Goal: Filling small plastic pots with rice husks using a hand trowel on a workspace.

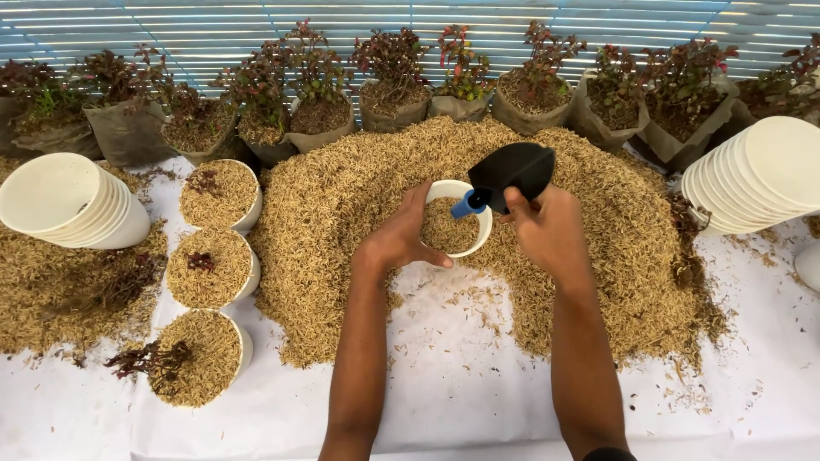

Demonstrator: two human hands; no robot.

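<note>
We are holding a white pot and a black spray bottle over the husk pile.

Our left hand is gripping the pot's rim, husk filling it, while our right hand is closing around the bottle, its blue nozzle pointing into the pot. 3 filled pots are sitting left of the pile.
</note>
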